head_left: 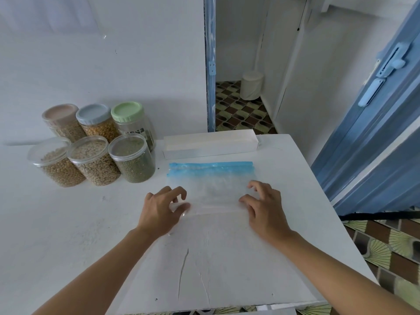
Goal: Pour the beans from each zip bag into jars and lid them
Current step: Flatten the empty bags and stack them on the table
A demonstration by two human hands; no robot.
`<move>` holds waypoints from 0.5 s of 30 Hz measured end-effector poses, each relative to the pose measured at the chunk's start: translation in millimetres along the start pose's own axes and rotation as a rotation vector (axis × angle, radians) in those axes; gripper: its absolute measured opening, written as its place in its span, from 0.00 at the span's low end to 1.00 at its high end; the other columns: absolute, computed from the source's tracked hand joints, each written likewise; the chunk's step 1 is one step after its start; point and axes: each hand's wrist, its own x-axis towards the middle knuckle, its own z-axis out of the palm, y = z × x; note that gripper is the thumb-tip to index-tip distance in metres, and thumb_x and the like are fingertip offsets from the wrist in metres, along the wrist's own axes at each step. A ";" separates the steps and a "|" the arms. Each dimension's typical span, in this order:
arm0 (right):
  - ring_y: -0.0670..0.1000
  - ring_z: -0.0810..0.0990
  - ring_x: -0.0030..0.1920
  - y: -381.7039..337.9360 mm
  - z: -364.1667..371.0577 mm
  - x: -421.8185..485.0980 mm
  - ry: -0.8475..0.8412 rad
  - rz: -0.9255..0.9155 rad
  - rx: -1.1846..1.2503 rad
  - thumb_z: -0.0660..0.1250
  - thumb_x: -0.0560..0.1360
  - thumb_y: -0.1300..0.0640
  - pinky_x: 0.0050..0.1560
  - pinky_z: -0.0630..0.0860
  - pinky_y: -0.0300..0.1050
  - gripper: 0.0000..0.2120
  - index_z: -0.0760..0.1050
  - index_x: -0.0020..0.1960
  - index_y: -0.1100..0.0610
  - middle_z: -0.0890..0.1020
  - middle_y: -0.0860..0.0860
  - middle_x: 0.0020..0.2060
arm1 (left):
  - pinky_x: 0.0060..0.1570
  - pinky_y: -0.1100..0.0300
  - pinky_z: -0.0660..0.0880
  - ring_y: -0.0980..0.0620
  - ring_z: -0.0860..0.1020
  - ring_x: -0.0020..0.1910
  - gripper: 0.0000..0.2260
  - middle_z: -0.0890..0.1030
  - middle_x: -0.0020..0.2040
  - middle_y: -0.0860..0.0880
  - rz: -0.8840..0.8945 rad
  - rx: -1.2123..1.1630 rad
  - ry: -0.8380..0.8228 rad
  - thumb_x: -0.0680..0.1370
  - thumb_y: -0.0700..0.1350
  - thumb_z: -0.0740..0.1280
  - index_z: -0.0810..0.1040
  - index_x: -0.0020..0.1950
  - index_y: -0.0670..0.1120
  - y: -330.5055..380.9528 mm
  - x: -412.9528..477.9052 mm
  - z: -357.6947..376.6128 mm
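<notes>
The left hand (159, 208) pinches the near left edge of the empty zip bag (216, 185). The right hand (263, 205) grips its right edge with bent fingers. The bag lies flat on the white worktop (227, 258). Six filled, lidded jars (95, 144) stand to the left, and one dark label (134, 131) is unreadable.

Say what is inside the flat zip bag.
Nothing visible: the zip bag lies flat, with the white table showing through. The left hand and right hand hide its near corners.
</notes>
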 end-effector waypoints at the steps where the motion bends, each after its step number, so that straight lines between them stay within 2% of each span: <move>1: 0.56 0.78 0.51 -0.7 -0.7 1.3 -0.007 -0.044 -0.040 0.70 0.64 0.74 0.52 0.66 0.49 0.17 0.82 0.45 0.55 0.78 0.52 0.51 | 0.46 0.54 0.65 0.53 0.77 0.37 0.07 0.77 0.43 0.55 0.019 0.010 0.015 0.76 0.53 0.76 0.80 0.49 0.54 -0.5 -0.6 0.0; 3: 0.56 0.78 0.44 -0.9 -1.4 1.9 -0.042 -0.136 -0.066 0.66 0.61 0.76 0.47 0.65 0.48 0.20 0.81 0.45 0.56 0.78 0.51 0.44 | 0.44 0.53 0.66 0.52 0.76 0.35 0.06 0.77 0.43 0.53 0.072 0.027 0.051 0.75 0.51 0.78 0.82 0.47 0.53 -2.8 -4.5 3.3; 5: 0.56 0.77 0.41 -0.1 -3.5 2.8 -0.061 -0.178 -0.077 0.61 0.64 0.73 0.45 0.69 0.48 0.22 0.81 0.51 0.57 0.79 0.51 0.42 | 0.43 0.53 0.67 0.50 0.76 0.34 0.05 0.78 0.44 0.52 0.138 0.041 0.118 0.74 0.50 0.78 0.84 0.45 0.52 -6.0 -10.4 8.7; 7: 0.56 0.77 0.40 -0.8 -5.6 2.6 -0.068 -0.211 -0.105 0.60 0.67 0.71 0.44 0.73 0.49 0.22 0.81 0.56 0.56 0.79 0.51 0.42 | 0.45 0.52 0.66 0.50 0.78 0.39 0.06 0.79 0.46 0.53 0.184 0.080 0.196 0.76 0.52 0.75 0.85 0.42 0.52 -9.7 -13.6 11.6; 8: 0.56 0.77 0.39 -0.9 -6.2 1.5 -0.070 -0.235 -0.118 0.63 0.70 0.69 0.43 0.75 0.50 0.19 0.81 0.56 0.56 0.78 0.52 0.42 | 0.46 0.51 0.66 0.49 0.78 0.43 0.08 0.80 0.46 0.53 0.203 0.103 0.220 0.76 0.54 0.72 0.85 0.41 0.52 -11.1 -14.0 12.0; 10: 0.56 0.77 0.41 0.2 -7.6 -1.2 -0.082 -0.266 -0.120 0.64 0.79 0.59 0.44 0.75 0.51 0.08 0.80 0.55 0.56 0.78 0.52 0.43 | 0.47 0.52 0.64 0.48 0.78 0.45 0.13 0.81 0.45 0.54 0.274 0.139 0.244 0.79 0.56 0.67 0.84 0.41 0.50 -12.6 -14.6 13.6; 12: 0.56 0.77 0.42 2.2 -6.5 -0.5 -0.077 -0.266 -0.128 0.61 0.82 0.53 0.45 0.74 0.52 0.10 0.79 0.53 0.55 0.77 0.51 0.42 | 0.47 0.51 0.64 0.47 0.79 0.42 0.16 0.82 0.44 0.54 0.336 0.155 0.242 0.81 0.57 0.64 0.85 0.43 0.50 -15.2 -16.7 14.5; 15: 0.56 0.77 0.42 4.1 0.1 2.1 -0.040 -0.196 -0.085 0.59 0.81 0.57 0.44 0.75 0.51 0.10 0.79 0.48 0.57 0.77 0.51 0.40 | 0.49 0.49 0.66 0.49 0.79 0.43 0.18 0.82 0.45 0.54 0.378 0.149 0.180 0.81 0.61 0.63 0.87 0.51 0.51 -24.6 -20.4 13.3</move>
